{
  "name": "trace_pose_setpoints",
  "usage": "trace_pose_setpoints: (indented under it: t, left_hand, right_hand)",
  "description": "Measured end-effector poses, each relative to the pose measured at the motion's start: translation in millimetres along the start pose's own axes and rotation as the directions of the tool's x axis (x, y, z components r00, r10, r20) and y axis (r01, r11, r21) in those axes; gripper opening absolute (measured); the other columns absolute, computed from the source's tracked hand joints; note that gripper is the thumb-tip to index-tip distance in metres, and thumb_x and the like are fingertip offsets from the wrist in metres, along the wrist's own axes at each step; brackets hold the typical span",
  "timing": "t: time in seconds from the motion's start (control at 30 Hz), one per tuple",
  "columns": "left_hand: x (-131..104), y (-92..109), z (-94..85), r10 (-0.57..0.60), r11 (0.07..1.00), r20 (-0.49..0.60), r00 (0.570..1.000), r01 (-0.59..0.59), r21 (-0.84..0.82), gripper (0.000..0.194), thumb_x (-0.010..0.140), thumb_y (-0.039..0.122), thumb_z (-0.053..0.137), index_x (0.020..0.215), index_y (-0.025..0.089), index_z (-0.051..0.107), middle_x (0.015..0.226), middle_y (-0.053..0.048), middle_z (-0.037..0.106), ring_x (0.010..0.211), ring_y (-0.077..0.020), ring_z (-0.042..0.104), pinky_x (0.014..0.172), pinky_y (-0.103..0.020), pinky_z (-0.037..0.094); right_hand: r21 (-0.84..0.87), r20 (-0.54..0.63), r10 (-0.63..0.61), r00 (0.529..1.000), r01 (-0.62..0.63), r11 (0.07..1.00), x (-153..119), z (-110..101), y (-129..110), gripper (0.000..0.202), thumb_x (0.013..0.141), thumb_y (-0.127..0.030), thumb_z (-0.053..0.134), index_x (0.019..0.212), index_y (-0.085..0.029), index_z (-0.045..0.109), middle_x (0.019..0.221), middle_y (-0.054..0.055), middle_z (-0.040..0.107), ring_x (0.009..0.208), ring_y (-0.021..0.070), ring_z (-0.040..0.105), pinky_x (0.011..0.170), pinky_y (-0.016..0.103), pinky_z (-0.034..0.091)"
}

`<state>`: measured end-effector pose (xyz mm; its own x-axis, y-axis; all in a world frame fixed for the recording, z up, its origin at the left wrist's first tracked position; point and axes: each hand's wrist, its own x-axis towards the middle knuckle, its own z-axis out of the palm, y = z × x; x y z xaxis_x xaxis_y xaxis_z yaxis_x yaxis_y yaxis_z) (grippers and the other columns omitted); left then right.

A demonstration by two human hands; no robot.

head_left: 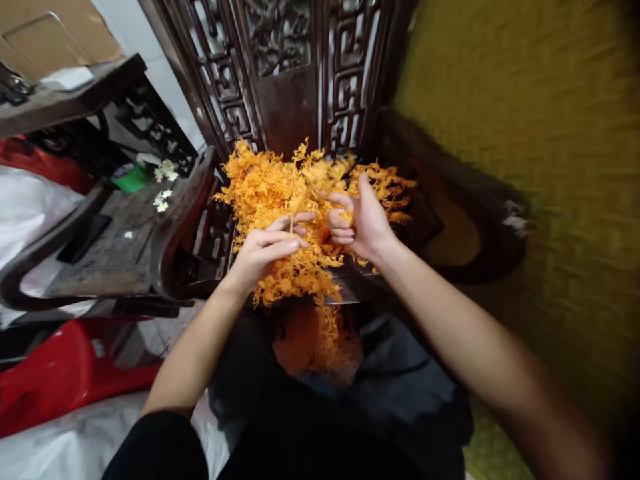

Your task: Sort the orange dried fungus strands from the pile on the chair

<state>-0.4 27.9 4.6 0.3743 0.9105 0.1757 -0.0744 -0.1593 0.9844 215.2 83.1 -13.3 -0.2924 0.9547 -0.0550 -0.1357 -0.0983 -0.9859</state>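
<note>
A big heap of orange, curly, branching strands, plastic-looking, covers the seat of a dark carved wooden chair. Over the front of the heap, my left hand pinches a thin orange strand between thumb and fingers. Just to its right is my right hand, thumb raised and fingers curled round a small orange piece that shows between them. Blurred orange strands stick up by the right fingertips; whether they are part of the held piece I cannot tell.
The chair's carved back rises behind the heap. A dark wooden side table on the left bears small white flowers and a green item. A red plastic object lies lower left. Yellow-green woven matting fills the right.
</note>
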Motion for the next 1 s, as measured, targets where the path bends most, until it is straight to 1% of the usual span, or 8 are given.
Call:
trace_pose_setpoints:
  t: [0.1, 0.27, 0.43, 0.57, 0.67, 0.77, 0.87, 1.0]
  left_hand:
    - [-4.0, 2.4, -5.2, -0.01, 1.0, 0.059, 0.998, 0.009, 0.017, 0.017, 0.081, 0.043, 0.078, 0.083, 0.028, 0.085, 0.121, -0.009, 0.074, 0.11, -0.0248, 0.067, 0.104, -0.044, 0.05]
    - [-14.0, -2.6, -3.4, -0.256, 0.939, 0.193, 0.947, 0.196, 0.281, 0.019, 0.082, 0.038, 0.079, 0.092, 0.023, 0.084, 0.099, -0.008, 0.079, 0.096, -0.023, 0.072, 0.095, -0.039, 0.055]
    - [-20.0, -18.7, 11.3, -0.149, 0.973, -0.076, 0.986, 0.16, 0.167, 0.058, 0.074, 0.039, 0.086, 0.128, 0.026, 0.068, 0.125, -0.009, 0.072, 0.12, -0.025, 0.066, 0.107, -0.04, 0.049]
    - [-14.9, -17.5, 18.8, -0.05, 0.997, -0.381, 0.923, 0.067, 0.03, 0.034, 0.085, 0.044, 0.076, 0.11, 0.023, 0.068, 0.094, -0.005, 0.072, 0.081, -0.0161, 0.069, 0.076, -0.031, 0.055]
    - [-11.5, -9.3, 22.7, -0.055, 0.998, -0.351, 0.935, 0.058, -0.002, 0.029, 0.087, 0.044, 0.073, 0.078, 0.018, 0.063, 0.065, 0.002, 0.056, 0.05, -0.0082, 0.05, 0.052, -0.025, 0.042]
    - [-10.6, -4.0, 27.4, -0.072, 0.997, -0.316, 0.946, 0.066, -0.029, 0.033, 0.088, 0.044, 0.072, 0.071, 0.017, 0.062, 0.062, 0.003, 0.053, 0.046, -0.0066, 0.044, 0.047, -0.025, 0.037]
    - [-9.9, -4.3, 31.6, -0.075, 0.997, -0.309, 0.948, 0.077, -0.007, 0.03, 0.089, 0.044, 0.071, 0.078, 0.016, 0.067, 0.067, 0.0, 0.06, 0.048, -0.0071, 0.048, 0.049, -0.025, 0.04]
    - [-7.7, -7.7, 34.2, -0.069, 0.997, -0.343, 0.937, 0.079, 0.017, 0.031, 0.088, 0.047, 0.07, 0.084, 0.017, 0.068, 0.072, -0.002, 0.066, 0.05, -0.0081, 0.051, 0.05, -0.025, 0.042]
  right_hand:
    - [0.025, 0.042, 0.018, 0.999, -0.019, 1.0, -12.9, 13.1, 3.5, 0.072, 0.082, -0.089, 0.044, 0.102, -0.022, 0.065, 0.053, -0.006, 0.034, 0.042, 0.0108, 0.025, 0.041, 0.029, 0.021]
    - [-0.064, 0.045, -0.167, 0.985, 0.169, 0.983, -40.4, 30.1, 3.1, 0.045, 0.085, -0.067, 0.066, 0.084, -0.024, 0.055, 0.061, -0.004, 0.042, 0.051, 0.0115, 0.034, 0.048, 0.029, 0.027]
    - [-0.278, 0.004, -0.269, 0.963, 0.26, 0.925, -47.9, 23.4, 7.1, 0.034, 0.089, -0.053, 0.068, 0.087, -0.021, 0.058, 0.071, -0.001, 0.053, 0.063, 0.0136, 0.043, 0.058, 0.03, 0.034]
    - [-0.446, 0.125, -0.186, 0.975, 0.222, 0.867, -47.1, 19.9, 10.7, 0.036, 0.086, -0.054, 0.069, 0.087, -0.019, 0.06, 0.069, -0.002, 0.05, 0.063, 0.0135, 0.042, 0.058, 0.029, 0.033]
    - [-0.437, 0.129, -0.118, 0.985, 0.163, 0.884, -47.3, 17.0, 8.5, 0.048, 0.084, -0.057, 0.073, 0.112, -0.018, 0.065, 0.063, -0.005, 0.046, 0.057, 0.0124, 0.04, 0.055, 0.028, 0.03]
    - [-0.298, 0.064, -0.175, 0.982, 0.187, 0.936, -46.7, 12.0, 2.8, 0.056, 0.089, -0.062, 0.064, 0.126, -0.02, 0.065, 0.061, -0.006, 0.043, 0.053, 0.0118, 0.035, 0.052, 0.028, 0.025]
    - [-0.265, 0.013, -0.266, 0.964, 0.26, 0.928, -45.9, 8.4, -1.3, 0.046, 0.088, -0.064, 0.066, 0.1, -0.02, 0.072, 0.064, -0.003, 0.048, 0.056, 0.012, 0.037, 0.053, 0.028, 0.026]
    - [-0.28, -0.022, -0.286, 0.958, 0.269, 0.922, -46.7, 10.9, 0.3, 0.048, 0.089, -0.066, 0.063, 0.074, -0.02, 0.062, 0.062, -0.002, 0.047, 0.057, 0.0119, 0.037, 0.055, 0.029, 0.028]
